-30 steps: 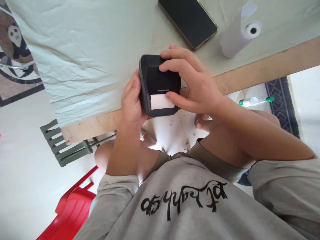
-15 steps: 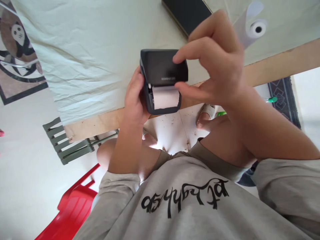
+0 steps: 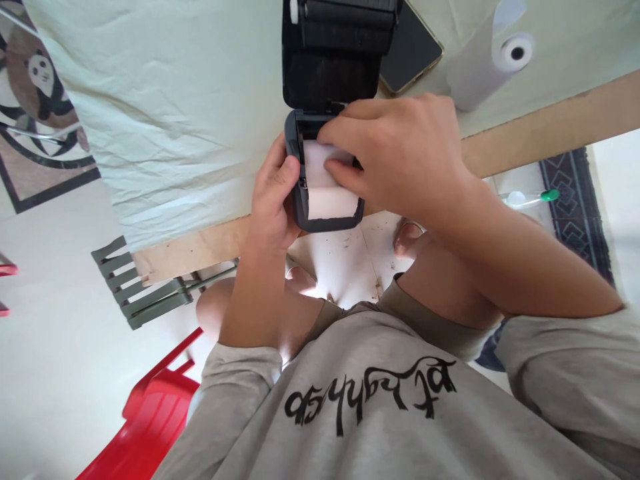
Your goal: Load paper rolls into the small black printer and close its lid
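Observation:
A small black receipt printer (image 3: 295, 207) rests in my left hand (image 3: 275, 193), whose fingers and thumb grip its left side. Its lid (image 3: 330, 73) stands swung up, away from me, baring the paper bay. Inside lies a white paper roll (image 3: 315, 160), with its loose end over the front edge. My right hand (image 3: 400, 147) reaches into the bay, thumb and fingertips closed on the roll. The right end of the roll is hidden behind that hand.
A dark phone (image 3: 415, 50) lies behind the printer on the cloth-covered table (image 3: 175, 120). Another white paper roll (image 3: 490, 63), partly unwound, is to its right. The table's wooden edge (image 3: 540, 127) runs before me. On the left floor are a red chair (image 3: 155, 413) and a green folding chair (image 3: 150, 300).
The printer's lid has swung from nearly closed to fully raised. My right hand has moved off the lid and down onto the paper roll. My left hand keeps its hold.

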A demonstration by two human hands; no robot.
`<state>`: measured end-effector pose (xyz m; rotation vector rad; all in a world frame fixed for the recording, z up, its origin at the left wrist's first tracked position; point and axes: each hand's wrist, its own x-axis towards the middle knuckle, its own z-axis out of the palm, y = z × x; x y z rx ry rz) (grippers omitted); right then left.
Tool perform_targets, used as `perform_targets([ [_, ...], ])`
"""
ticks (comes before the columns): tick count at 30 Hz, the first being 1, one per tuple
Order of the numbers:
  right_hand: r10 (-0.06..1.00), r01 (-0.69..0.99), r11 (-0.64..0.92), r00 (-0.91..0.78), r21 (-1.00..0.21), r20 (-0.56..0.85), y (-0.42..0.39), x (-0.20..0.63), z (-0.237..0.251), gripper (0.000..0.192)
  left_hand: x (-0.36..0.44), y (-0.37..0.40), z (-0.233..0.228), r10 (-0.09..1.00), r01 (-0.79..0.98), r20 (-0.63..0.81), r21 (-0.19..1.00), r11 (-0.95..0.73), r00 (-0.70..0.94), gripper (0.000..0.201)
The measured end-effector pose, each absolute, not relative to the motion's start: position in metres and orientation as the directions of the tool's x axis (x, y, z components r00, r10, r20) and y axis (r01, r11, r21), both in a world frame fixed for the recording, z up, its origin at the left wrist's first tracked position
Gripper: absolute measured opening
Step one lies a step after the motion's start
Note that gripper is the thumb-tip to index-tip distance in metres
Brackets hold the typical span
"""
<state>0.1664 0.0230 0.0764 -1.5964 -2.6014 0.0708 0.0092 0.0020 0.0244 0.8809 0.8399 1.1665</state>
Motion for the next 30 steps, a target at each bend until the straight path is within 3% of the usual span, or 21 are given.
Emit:
perform_targets([
  [4,0.896,0.893,0.439,-0.444,-0.100,-0.029,0.026,0.167,0.079,0.025,0.007,0.004,0.021,0.973,-0.391,-0.064,0.908,0.150,0.224,0.023],
  [7,0.889,0.871,0.446,-0.458,-0.207,-0.007,0.026,0.171,0.082,0.035,0.009,0.003,0.021,0.973,-0.400,-0.064,0.904,0.151,0.224,0.023],
  [11,0.863,0.677,0.446,-0.498,-0.585,0.083,0.024,0.190,0.091,0.034,0.012,0.003,0.022,0.982,-0.406,-0.098,0.900,0.157,0.162,0.022],
  [14,0.918,0.365,0.258,-0.380,-0.894,0.110,0.030,0.212,0.086,0.030,0.013,0.003,0.021,0.985,-0.436,-0.126,0.884,0.165,0.118,0.024],
  [16,0.970,0.220,0.125,-0.234,-0.968,0.072,0.037,0.224,0.072,0.028,0.013,0.003,0.021,0.982,-0.451,-0.146,0.873,0.184,0.118,0.025],
  [18,0.982,0.206,-0.003,-0.184,-0.979,-0.042,0.042,0.232,0.053,0.023,0.013,0.003,0.021,0.980,-0.452,-0.148,0.871,0.194,0.134,0.025],
  [21,0.989,0.315,-0.011,-0.139,-0.949,-0.058,0.040,0.237,0.033,0.016,0.012,0.004,0.021,0.981,-0.454,-0.109,0.875,0.171,0.159,0.024],
  [26,0.970,0.631,0.234,-0.208,-0.739,0.129,0.030,0.240,0.033,0.019,0.012,0.005,0.019,0.981,-0.454,-0.101,0.875,0.167,0.166,0.024],
  [30,0.936,0.688,0.352,-0.245,-0.635,0.254,0.039,0.243,0.024,0.034,0.013,0.007,0.013,0.985,-0.465,-0.089,0.873,0.148,0.147,0.027],
])
